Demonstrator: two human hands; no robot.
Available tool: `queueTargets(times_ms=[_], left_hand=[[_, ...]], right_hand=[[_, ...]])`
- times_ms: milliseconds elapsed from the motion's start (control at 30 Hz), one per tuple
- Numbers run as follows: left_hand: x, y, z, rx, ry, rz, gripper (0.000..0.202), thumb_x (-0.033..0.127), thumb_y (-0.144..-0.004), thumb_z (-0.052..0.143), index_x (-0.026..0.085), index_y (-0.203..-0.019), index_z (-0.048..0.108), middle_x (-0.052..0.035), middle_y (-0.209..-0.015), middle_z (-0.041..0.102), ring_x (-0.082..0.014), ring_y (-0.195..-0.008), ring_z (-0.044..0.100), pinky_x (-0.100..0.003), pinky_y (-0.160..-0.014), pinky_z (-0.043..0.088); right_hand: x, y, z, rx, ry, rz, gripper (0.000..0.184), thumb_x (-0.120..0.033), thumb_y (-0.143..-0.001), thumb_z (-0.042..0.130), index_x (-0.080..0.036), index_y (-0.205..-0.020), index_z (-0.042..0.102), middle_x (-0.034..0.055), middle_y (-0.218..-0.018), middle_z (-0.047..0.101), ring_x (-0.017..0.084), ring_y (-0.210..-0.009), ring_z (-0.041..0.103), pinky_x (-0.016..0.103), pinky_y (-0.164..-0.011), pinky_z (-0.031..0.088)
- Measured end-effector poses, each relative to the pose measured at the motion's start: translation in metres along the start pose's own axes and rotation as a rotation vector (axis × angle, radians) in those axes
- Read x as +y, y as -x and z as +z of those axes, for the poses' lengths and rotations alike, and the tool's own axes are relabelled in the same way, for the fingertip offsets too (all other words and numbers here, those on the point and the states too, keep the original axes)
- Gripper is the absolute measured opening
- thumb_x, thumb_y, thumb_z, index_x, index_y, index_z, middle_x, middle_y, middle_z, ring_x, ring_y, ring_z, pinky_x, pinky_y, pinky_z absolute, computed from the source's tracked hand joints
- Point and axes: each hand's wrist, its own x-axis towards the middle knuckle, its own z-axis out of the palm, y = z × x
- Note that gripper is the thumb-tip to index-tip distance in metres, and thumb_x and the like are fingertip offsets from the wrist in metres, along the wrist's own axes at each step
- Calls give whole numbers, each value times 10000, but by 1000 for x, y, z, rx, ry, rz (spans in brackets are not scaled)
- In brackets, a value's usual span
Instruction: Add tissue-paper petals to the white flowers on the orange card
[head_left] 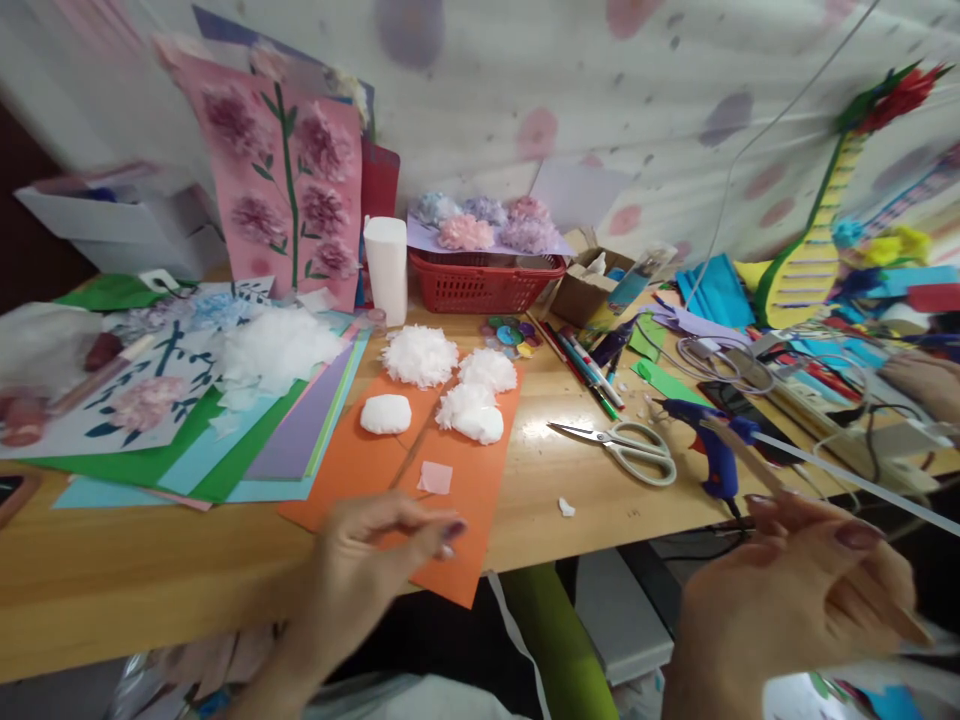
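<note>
Head camera: my right hand (795, 590) grips a flat tan stick (739, 453). My left hand (367, 555) curls over flat orange paper (480, 500); I can't tell if it's pinching anything

Head camera, looking forward-down across table (525, 510), seemingly near.

Bare left hand (364, 555) and forearm (289, 650), bare right hand (787, 595), dark mauve thumbnails (859, 537), pale clothing (409, 700) below
</note>
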Motion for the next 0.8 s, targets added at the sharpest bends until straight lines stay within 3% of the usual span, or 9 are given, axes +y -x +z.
queueTargets(times_ms=[67, 167, 233, 267, 333, 400, 500, 600, 800], left_hand=[[2, 0, -29, 177, -96, 22, 239, 360, -840, 734, 263, -623, 715, 37, -567, 673, -174, -584, 640, -306, -661, 557], [3, 0, -67, 423, -324, 106, 421, 390, -921, 616, 281, -517, 570, 27, -534, 611, -251, -793, 694, -380, -797, 554], [1, 0, -81, 535, -573, 179, 268, 405, -923, 597, 316, -674, 637, 33, -539, 598, -303, -904, 691, -472, -944, 509], [-1, -1, -82, 550, -678, 225, 136, 403, -917, 603, 332, -835, 684, 37, -597, 638, -318, -955, 685, -509, -1006, 473], [-7, -5, -76, 459, -794, 344, 221, 370, -911, 619, 327, -1120, 677, 15, -841, 742, -323, -1064, 668, -525, -1070, 432], [-13, -13, -60, 287, -799, 428, 224, 314, -921, 613, 296, -1133, 684, -33, -1072, 755, -297, -1087, 672, -470, -1017, 483], [-22, -30, -28, 105, -795, 376, 165, 260, -956, 551, 240, -1029, 698, -71, -1038, 754, -285, -1006, 695, -436, -891, 535], [-25, -45, -5, 60, -922, 219, 152, 223, -946, 537, 195, -997, 677, -115, -1019, 728, -333, -983, 678, -486, -848, 529], [-21, -50, -1, -9, -842, 102, 163, 196, -919, 498, 229, -773, 562, -76, -890, 660, -308, -908, 673, -461, -803, 525]], right_hand=[[-1, 1, -3, 17, 12, -31, 227, -583, -815, 738, -375, -729, 707, 20, -744, 684, 302, -715, 604, 553, -816, 492], [-4, 13, -1, -2, 0, -22, 157, -509, -853, 712, -369, -784, 728, 19, -804, 700, 307, -787, 644, 542, -855, 495], [-7, 23, 3, -44, -39, 31, 152, -487, -856, 714, -355, -780, 719, 16, -823, 694, 293, -790, 635, 526, -878, 492], [-10, 27, 6, -63, -75, 61, 166, -480, -861, 712, -343, -768, 717, 18, -823, 689, 283, -791, 629, 516, -889, 489], [-14, 36, 11, -159, -143, 132, 181, -455, -881, 702, -316, -769, 732, 22, -814, 679, 260, -791, 619, 490, -912, 484], [-18, 44, 14, -265, -206, 167, 196, -429, -915, 669, -293, -805, 756, 21, -787, 668, 237, -763, 605, 462, -913, 476], [-21, 56, 14, -400, -229, 202, 237, -416, -952, 616, -272, -843, 769, 20, -778, 672, 225, -744, 593, 422, -857, 463], [-18, 68, 11, -471, -212, 232, 302, -438, -976, 573, -261, -839, 775, 32, -781, 676, 230, -772, 600, 394, -781, 446], [-11, 84, 12, -680, -228, 337, 359, -412, -1023, 516, -267, -823, 777, 21, -739, 670, 204, -746, 603, 346, -710, 454]])
